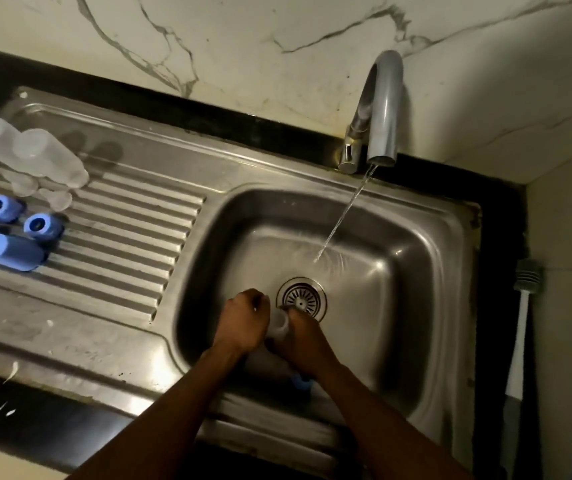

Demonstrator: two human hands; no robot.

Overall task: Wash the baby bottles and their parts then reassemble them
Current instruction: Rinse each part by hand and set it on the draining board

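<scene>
Hands: left hand (243, 320) and right hand (300, 341) are close together, low in the sink (433, 237), just beside the drain (301, 299); both have fingers curled round one small clear part (277, 323) held between them; it is too blurry to tell which part it is
Water: tap (383, 109) is on; the stream (343, 216) lands on the sink floor, apart from the hands, so the clear part is not under it
Blue bit: a blue bit (301, 382) peeks out under the right wrist; too hidden to name
Board: the other parts sit far left on the ridged board (132, 237), well apart from the hands
Count: two clear bottles (45, 150); two clear teats (57, 199); two blue rings (39, 225); two blue caps (10, 251), one cut off by the edge; one brush (523, 306) by the right wall; one tap; one drain
Risk: wet fingers may be slippy, so the clear part could pop out and drop by the drain; if it stays away from the stream, soap may stay on it; the bottles are at the far edge of the board, so a bump could tip them off
</scene>
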